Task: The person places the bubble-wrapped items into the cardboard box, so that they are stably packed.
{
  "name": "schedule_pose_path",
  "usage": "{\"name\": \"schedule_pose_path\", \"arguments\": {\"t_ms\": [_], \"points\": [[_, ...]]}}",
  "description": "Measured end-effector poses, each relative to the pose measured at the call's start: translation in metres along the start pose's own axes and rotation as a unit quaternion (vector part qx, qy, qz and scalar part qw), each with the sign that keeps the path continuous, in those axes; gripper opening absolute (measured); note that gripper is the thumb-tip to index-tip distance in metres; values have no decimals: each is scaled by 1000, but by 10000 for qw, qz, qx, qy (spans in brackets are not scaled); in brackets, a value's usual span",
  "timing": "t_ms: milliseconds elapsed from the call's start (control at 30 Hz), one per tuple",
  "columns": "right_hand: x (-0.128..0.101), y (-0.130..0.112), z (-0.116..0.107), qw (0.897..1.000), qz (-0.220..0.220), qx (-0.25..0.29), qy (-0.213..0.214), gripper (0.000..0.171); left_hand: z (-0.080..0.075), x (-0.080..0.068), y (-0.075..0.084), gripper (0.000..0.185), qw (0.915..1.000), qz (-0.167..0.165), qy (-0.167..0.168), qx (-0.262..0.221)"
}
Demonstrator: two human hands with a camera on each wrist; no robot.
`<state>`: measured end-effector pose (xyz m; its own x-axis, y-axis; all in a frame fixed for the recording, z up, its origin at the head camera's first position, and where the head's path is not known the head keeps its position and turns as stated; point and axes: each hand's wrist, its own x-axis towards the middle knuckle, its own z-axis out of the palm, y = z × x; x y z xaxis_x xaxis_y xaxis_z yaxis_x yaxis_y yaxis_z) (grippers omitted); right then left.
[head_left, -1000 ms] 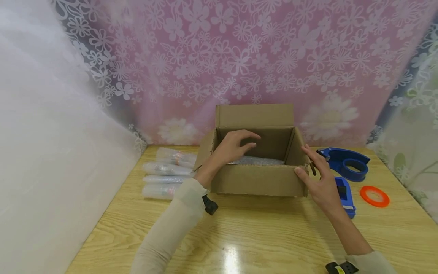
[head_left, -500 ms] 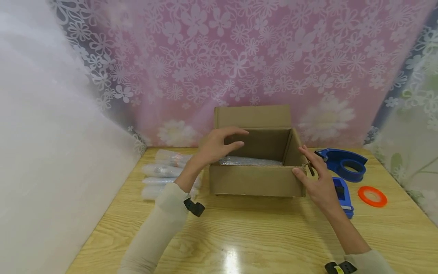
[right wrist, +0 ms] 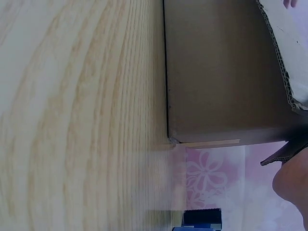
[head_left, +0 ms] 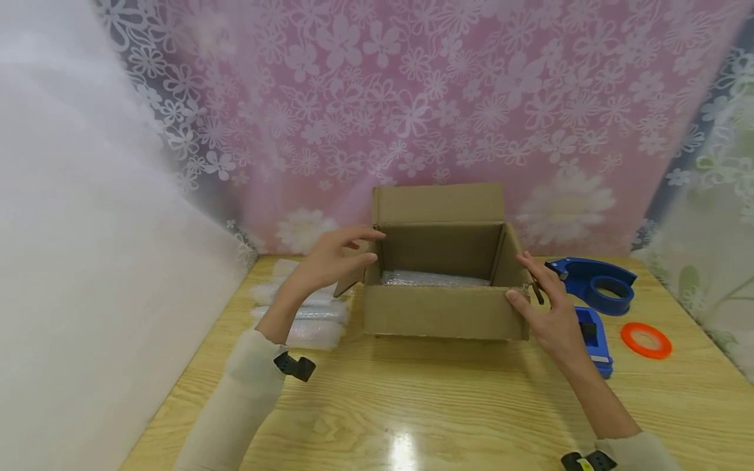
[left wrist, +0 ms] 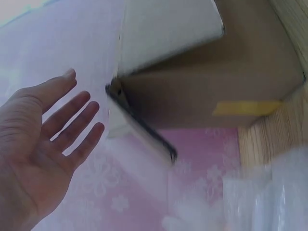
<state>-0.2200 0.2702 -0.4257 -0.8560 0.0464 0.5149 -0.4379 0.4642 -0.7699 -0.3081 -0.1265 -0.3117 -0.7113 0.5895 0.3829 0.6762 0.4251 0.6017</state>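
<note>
An open cardboard box [head_left: 444, 314] stands mid-table with its back flap [head_left: 438, 203] raised. Inside lies a bubble-wrapped item [head_left: 432, 279]. My left hand [head_left: 321, 268] hovers at the box's left side, fingers spread and holding nothing. In the left wrist view its fingertips are apart from the left side flap [left wrist: 142, 127]. My right hand [head_left: 550, 320] grips the box's right front corner, thumb on the front panel and fingers along the right side. The right wrist view catches only part of that hand [right wrist: 294, 187] at its edge.
Several bubble-wrapped bundles [head_left: 315, 333] lie left of the box, partly behind my left hand. On the right are a blue tape dispenser [head_left: 609, 305], a second blue tool [head_left: 599, 340] and an orange tape roll [head_left: 628, 341]. A floral curtain [head_left: 412, 98] hangs behind.
My left hand has moved left out of the box's opening to beside its left edge, uncovering the wrapped item inside. The right hand has kept its hold on the corner.
</note>
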Motion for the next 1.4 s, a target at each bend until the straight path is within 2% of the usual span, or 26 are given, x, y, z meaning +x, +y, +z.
{"name": "schedule_pose_path", "arguments": {"t_ms": [200,367,467,767,1100,1400], "points": [[0,2,0,10000,18,-2,15,68,-17,-21,-8,42,9998,-159,44,62],[0,2,0,10000,-8,21,11,67,-29,-44,-19,41,9989,-246,16,392],[0,0,1,10000,5,17,8,67,-33,-59,-28,42,9988,-313,-59,369],[0,-1,1,9999,48,150,-22,67,-44,-99,-53,44,9943,-945,-150,462],[-1,0,1,9997,97,226,-32,67,-41,-135,-83,44,9864,-1489,-350,606],[-1,-2,2,9999,69,141,-10,67,-34,-155,-106,44,9850,-1593,-518,410]]}}
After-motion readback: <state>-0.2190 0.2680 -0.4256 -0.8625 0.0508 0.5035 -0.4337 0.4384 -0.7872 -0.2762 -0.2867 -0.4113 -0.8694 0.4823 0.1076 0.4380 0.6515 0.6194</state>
